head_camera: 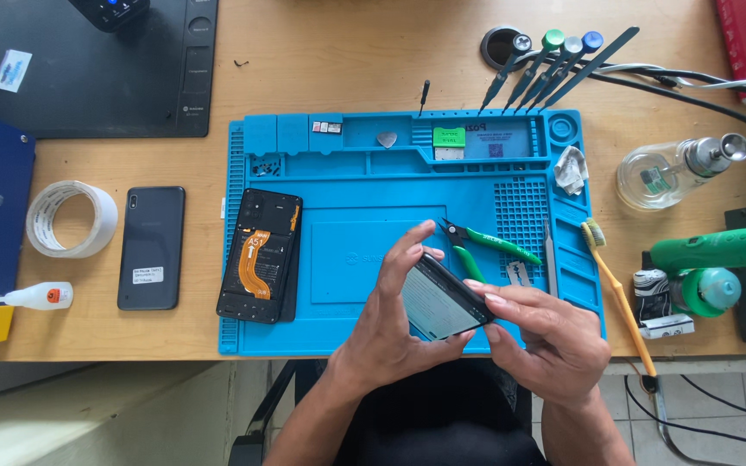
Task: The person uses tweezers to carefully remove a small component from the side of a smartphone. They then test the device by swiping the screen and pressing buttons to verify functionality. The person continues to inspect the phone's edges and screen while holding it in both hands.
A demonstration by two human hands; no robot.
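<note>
- Both hands meet over the near edge of the blue work mat [356,185], gripping a small dark phone part [444,298] with a pale, glassy face, tilted between them.
- Left hand [386,332] cups the part from below and from the left, fingers [414,240] curled up over its far edge, thumb under the near side.
- Right hand [554,341] pinches the part's right end, fingers pressed on its top and thumb beneath.
- Just beyond the hands, green-handled cutters [487,243] lie on the mat, with tweezers [551,257] beside them to the right.
- On the mat's left part lies an opened phone [261,255], its orange ribbon cable showing.
- Left of the mat on the bench [330,60] rests a dark phone [151,248] face down, then a roll of tape [71,218] and a small glue bottle [36,297].
- A yellow-handled brush [619,298] lies at the mat's right edge; screwdrivers [541,60] fan out at the far side.
</note>
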